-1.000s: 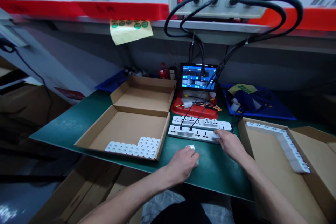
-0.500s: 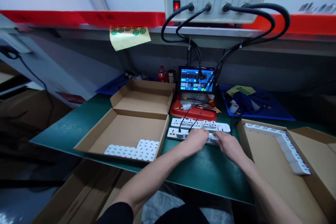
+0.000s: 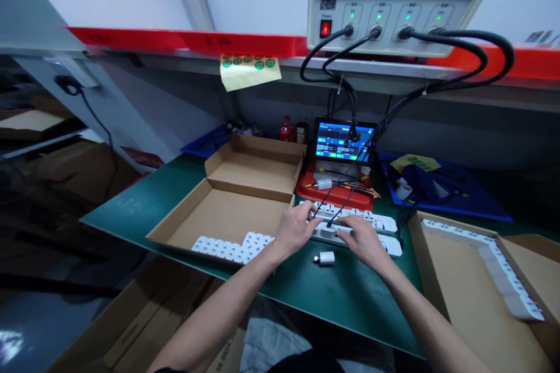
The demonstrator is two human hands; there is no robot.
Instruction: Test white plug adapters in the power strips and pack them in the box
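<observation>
With one white adapter loose on the near mat, our left hand and right hand press curled fingers on the power strips, grasping nothing we can see, beside a part-filled left box.

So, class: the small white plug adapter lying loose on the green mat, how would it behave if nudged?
The adapter looks small and boxy, so probably light and stiff. Lying on a flat side, it would likely slide, not roll, on the mat.

Both bare forearms reach forward, left hand and right hand palm-down, fingers curled.
</observation>
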